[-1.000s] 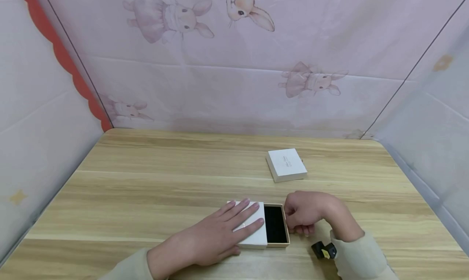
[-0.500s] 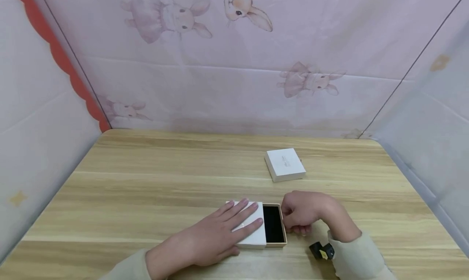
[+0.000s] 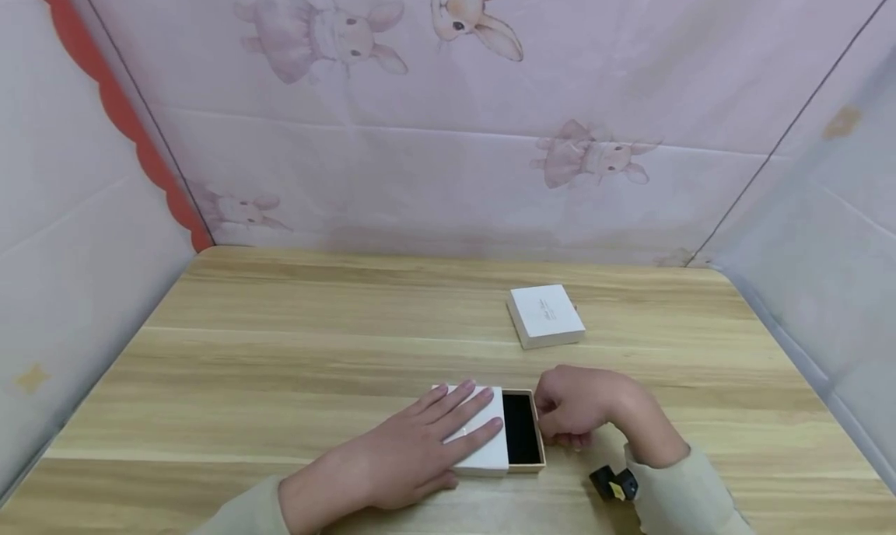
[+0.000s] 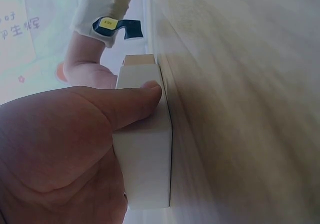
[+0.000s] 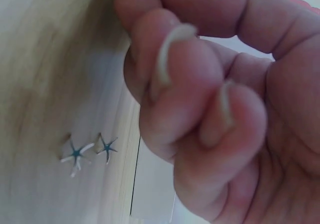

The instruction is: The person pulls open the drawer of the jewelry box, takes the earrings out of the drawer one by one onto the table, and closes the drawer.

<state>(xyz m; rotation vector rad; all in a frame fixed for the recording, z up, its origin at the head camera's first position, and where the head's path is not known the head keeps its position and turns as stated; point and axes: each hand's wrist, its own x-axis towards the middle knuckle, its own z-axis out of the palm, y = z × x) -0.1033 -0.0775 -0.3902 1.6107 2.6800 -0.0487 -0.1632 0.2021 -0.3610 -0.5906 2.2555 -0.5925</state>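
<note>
My left hand (image 3: 406,449) lies over the white sleeve of a small drawer box (image 3: 488,445), fingers straight and spread across its top. In the left wrist view, the thumb rests along the side wall of that box (image 4: 145,159). From the sleeve's right end sticks out the drawer (image 3: 521,430), with brown edges and a black lining. My right hand (image 3: 577,403) has curled fingers, with thumb and index against the drawer's outer end. The contact is partly hidden, and nothing shows held. Curled fingers (image 5: 220,129) fill much of the right wrist view.
A second white box (image 3: 547,316) with small lettering sits shut farther back on the wooden table (image 3: 280,348). Two small silvery star-shaped pieces, one (image 5: 76,154) beside the other (image 5: 107,148), lie on wood. A black device (image 3: 614,483) is at the right cuff.
The drawer has slid slightly left into the sleeve, and my right hand has moved left with it. My left hand stays in place on the sleeve.
</note>
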